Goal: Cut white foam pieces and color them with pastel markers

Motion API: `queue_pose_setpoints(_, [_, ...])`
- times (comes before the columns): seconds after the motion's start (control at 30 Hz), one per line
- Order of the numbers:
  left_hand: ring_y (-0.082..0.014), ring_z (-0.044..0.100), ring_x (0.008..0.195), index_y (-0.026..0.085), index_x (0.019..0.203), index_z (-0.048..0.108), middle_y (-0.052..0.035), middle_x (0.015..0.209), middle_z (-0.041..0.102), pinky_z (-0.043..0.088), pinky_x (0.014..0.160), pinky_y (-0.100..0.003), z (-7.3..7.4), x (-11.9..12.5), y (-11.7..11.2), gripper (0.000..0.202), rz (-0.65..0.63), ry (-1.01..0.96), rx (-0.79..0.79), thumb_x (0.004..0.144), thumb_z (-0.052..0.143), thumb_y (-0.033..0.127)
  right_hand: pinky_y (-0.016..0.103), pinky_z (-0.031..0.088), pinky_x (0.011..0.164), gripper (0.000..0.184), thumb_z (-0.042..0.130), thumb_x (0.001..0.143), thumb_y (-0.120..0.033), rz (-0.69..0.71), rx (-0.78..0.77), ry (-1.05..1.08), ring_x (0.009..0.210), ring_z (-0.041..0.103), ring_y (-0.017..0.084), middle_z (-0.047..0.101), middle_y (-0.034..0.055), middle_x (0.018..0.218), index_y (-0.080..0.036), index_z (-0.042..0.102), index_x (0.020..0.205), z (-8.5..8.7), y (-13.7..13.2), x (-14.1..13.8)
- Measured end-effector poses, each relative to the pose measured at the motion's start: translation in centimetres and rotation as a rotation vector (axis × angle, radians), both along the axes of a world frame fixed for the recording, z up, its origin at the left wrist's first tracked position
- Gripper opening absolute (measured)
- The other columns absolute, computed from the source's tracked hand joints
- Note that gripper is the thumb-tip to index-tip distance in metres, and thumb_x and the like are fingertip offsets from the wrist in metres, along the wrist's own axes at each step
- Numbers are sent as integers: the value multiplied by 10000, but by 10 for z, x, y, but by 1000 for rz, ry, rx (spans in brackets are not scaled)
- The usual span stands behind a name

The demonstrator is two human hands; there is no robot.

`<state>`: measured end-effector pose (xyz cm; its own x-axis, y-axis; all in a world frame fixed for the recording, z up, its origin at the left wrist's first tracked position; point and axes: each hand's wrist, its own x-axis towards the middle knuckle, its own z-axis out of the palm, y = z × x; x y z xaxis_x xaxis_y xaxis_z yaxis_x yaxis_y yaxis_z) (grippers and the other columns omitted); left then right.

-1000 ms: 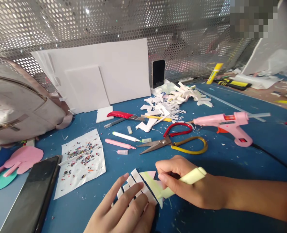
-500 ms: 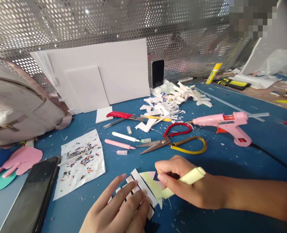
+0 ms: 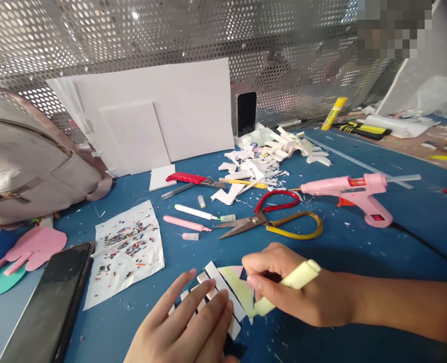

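Note:
My right hand (image 3: 291,287) is closed around a pale yellow marker (image 3: 301,276), its tip down at the lower end of a small triangular piece (image 3: 242,290). That piece is coloured yellow-green, with a pink patch near its top corner. My left hand (image 3: 193,322) lies with fingers spread over several white strips (image 3: 227,290) set side by side, their slanted ends beside the triangle. The fingers partly hide the strips. Beyond the hands lie an uncapped white marker (image 3: 195,212), an uncapped pink marker (image 3: 185,223) and scissors (image 3: 261,222) with red and yellow handles.
A pink glue gun (image 3: 352,191) with a cord lies right. White scraps (image 3: 261,161), a red-handled knife (image 3: 189,178) and a standing phone (image 3: 246,112) are behind. Leftward are a paper sheet with crumbs (image 3: 128,252), a dark phone (image 3: 49,302) and a bag (image 3: 30,161). White boards (image 3: 193,111) lean against perforated metal.
The marker tip has moved slightly down and right along the triangle, and the yellow-green colour shows more evenly. My left fingers have shifted slightly on the strips.

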<state>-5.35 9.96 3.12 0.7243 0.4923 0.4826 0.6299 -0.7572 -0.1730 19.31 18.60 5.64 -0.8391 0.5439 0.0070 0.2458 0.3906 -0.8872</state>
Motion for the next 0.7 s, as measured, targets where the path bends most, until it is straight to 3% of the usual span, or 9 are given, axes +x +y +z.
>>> queue_pose_setpoints(0.3, [-188,672,1133,180,1123,724,9,1158,733,190,1263,-454,-1,2,-1,401,13,-23,-4,1060,383,381,249,282,502,356,415,996,-364,6,-22,2,538,391,103,434,-30,601,-198,369,685,-1,0,1])
queue_pose_setpoints(0.43, [-184,670,1137,182,1129,722,15,1166,729,170,1267,-452,1,0,0,384,-1,9,-3,1053,409,392,253,261,503,378,380,1011,-377,-84,33,2,550,357,103,394,-35,604,-199,354,678,0,-2,0])
queue_pose_setpoints(0.53, [-186,673,1132,182,1134,720,16,1174,725,165,1268,-457,2,-1,1,375,-9,16,1,1047,424,396,251,240,485,377,410,999,-359,-46,21,-1,522,316,93,329,-54,578,-203,324,667,0,-3,1])
queue_pose_setpoints(0.7, [-185,680,1120,183,1114,727,15,1154,730,209,1261,-449,1,2,0,382,10,-25,-13,1051,414,393,241,251,462,385,434,991,-367,-12,-52,20,489,330,88,344,-59,538,-199,361,652,1,-1,0])
